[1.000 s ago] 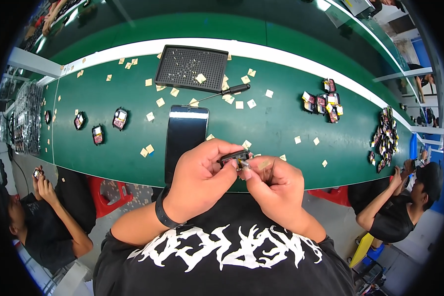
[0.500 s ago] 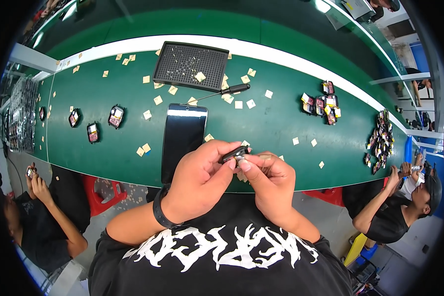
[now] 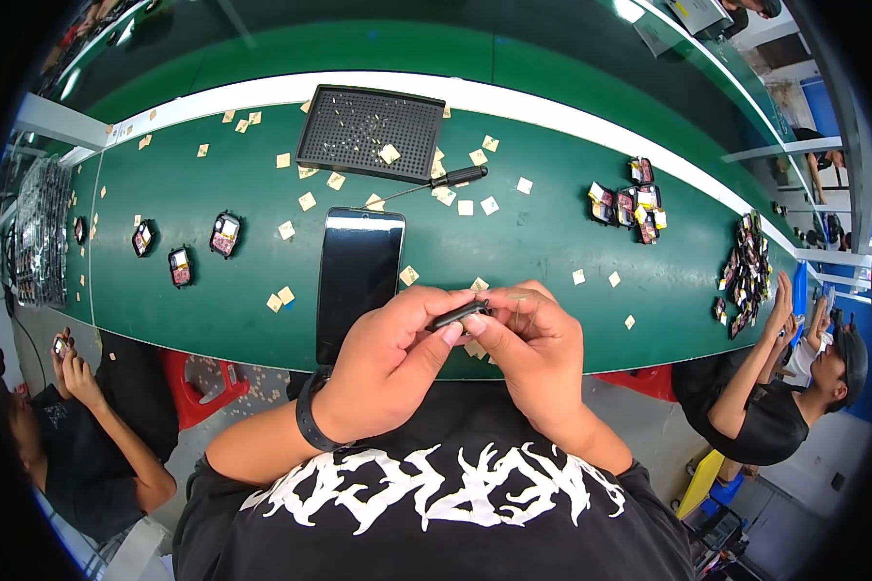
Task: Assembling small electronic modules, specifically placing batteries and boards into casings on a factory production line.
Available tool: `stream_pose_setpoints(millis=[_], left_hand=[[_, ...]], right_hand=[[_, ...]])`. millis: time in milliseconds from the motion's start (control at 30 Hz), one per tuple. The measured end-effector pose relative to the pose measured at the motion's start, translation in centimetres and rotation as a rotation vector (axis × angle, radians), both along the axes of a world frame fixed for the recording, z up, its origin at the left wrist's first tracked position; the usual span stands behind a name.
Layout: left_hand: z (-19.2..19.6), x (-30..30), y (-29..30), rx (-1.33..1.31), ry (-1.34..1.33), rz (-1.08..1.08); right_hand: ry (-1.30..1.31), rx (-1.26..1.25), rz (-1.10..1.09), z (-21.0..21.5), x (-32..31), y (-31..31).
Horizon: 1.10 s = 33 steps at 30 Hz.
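Observation:
A small black casing [image 3: 454, 316] is held between my two hands, over the near edge of the green table. My left hand [image 3: 383, 358] pinches its left part between thumb and fingers. At its right end, my right hand [image 3: 533, 339] closes its thumb and fingertips on the casing; whether they also hold something small cannot be made out. A dark phone [image 3: 360, 281] lies flat just left of and beyond my hands. Beyond the phone rests a screwdriver [image 3: 458, 176] with a black handle, its thin shaft pointing left.
A black perforated tray [image 3: 358, 126] with tiny bits stands at the back. Small pale paper squares [image 3: 306, 201] lie scattered about. Open black casings [image 3: 226, 234] sit at left, a cluster [image 3: 628, 205] at right, a larger pile [image 3: 745, 276] far right. Co-workers sit on both sides.
The casing has turned in my fingers, now showing a narrow dark edge. My right fingers have shifted on its end. The right-hand co-worker's hands have moved up.

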<state>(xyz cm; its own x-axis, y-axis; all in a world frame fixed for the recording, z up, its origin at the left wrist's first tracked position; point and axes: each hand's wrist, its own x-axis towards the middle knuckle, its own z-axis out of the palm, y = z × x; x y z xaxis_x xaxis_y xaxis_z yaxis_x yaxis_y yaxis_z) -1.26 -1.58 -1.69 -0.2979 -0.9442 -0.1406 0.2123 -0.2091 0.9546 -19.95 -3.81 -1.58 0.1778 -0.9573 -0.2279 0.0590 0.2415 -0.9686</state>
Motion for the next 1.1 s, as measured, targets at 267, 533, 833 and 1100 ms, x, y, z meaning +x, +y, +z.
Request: stream_pose_setpoints(millis=[267,533,833,1100], left_hand=[[1.6,0.9,-1.2,-0.266,-0.445,-0.038],[2.4,2.1,-1.1,-0.046,-0.32,-0.189],[4.6,3.0,-1.3,-0.043,-0.216,-0.251],[4.0,2.5,-1.0,-0.402,-0.306,-0.218]], right_hand=[[-0.051,0.232,0.074,2.0,0.0,-0.6],[-0.109,0.287,0.243,2.3,-0.9,0.0],[0.393,-0.757,0.329,4.0,-2.6,-1.4],[0.637,-1.133,0.461,4.8,-3.2,-2.3]])
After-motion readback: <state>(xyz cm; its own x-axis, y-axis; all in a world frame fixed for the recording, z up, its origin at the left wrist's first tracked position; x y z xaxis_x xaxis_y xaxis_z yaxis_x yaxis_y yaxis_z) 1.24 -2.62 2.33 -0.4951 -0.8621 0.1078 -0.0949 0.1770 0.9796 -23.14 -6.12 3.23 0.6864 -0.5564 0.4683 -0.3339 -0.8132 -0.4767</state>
